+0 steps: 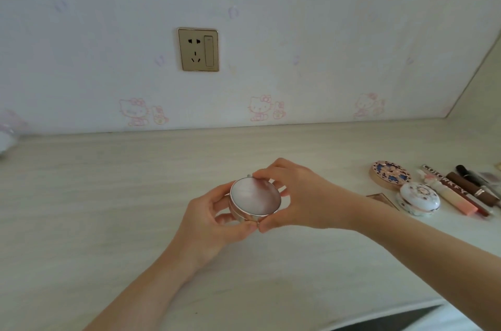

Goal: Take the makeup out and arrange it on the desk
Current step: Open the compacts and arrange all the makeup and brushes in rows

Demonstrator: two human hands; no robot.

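Round compact (254, 200) is over mid-desk (108, 208). Other makeup lies well right: patterned compact (389, 174), white floral compact (418, 198), tubes (458, 189). Your left hand (214, 225) grips its base and your right hand (301, 200) pinches the lid rim, thumbs meeting at the near edge. The desk runs wide leftward, with the wall behind.

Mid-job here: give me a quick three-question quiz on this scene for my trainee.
1. True or false: both the left hand and the right hand hold the round compact.
2. The laid-out makeup lies on which side of the desk: A left, B right?
3. Fill in: the fitting on the wall is a power ____.
Key: 1 true; 2 B; 3 socket.
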